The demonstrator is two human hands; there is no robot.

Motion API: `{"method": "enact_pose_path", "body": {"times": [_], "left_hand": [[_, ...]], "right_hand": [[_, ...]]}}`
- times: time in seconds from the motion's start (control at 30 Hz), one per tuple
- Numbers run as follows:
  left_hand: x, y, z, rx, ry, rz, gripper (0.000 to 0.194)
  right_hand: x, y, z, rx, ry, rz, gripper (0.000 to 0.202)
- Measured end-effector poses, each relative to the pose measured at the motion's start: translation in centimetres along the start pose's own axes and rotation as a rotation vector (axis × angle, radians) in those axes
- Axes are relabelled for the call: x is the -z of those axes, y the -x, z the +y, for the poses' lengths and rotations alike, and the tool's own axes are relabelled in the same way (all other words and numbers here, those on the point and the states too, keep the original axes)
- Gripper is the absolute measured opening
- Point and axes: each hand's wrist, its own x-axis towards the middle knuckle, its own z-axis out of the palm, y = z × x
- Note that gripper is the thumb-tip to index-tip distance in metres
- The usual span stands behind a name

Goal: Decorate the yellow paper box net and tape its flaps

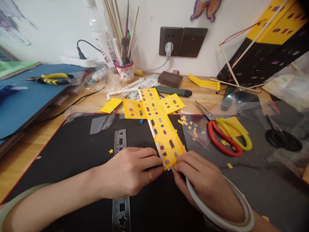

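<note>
A yellow cross-shaped paper (pixel 159 125) with many small cut-out shapes lies over the black mat, with white strips along its long edges. My left hand (pixel 137 170) pinches its near left corner; a ring is on one finger. At the near right corner, the fingers of my right hand (pixel 202 177) are closed on the same paper. A roll of white tape (pixel 249 212) hangs around my right wrist. Under my left hand passes a clear stencil ruler (pixel 121 212) with star and rectangle openings.
Red-and-yellow-handled scissors (pixel 224 137) and yellow scraps lie at the right, black scissors (pixel 283 138) farther right. Behind are a brush cup (pixel 124 71), a dark block (pixel 170 79) and a green cutter (pixel 173 91). Pliers (pixel 54 79) rest on a blue board (pixel 36 96) at left.
</note>
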Motion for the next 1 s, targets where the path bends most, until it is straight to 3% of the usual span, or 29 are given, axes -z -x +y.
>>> {"method": "enact_pose_path", "body": {"times": [0.27,0.53,0.8,1.0], "left_hand": [[0.3,-0.1,0.0,-0.044,-0.056,0.031,0.025],[0.0,-0.3,0.1,-0.020,-0.085,-0.069,0.034],[-0.2,-0.3,-0.2,-0.080,-0.142,-0.053,0.033],[-1.2,-0.3,1.0,-0.057,-0.253,-0.017,0.026]], "right_hand": [[0.1,0.1,0.2,0.017,-0.031,0.017,0.018],[0.3,-0.2,0.4,-0.012,-0.021,-0.055,0.018],[0.4,-0.6,0.3,-0.015,0.080,-0.109,0.017],[0.4,-0.8,-0.3,-0.007,0.225,-0.119,0.017]]}}
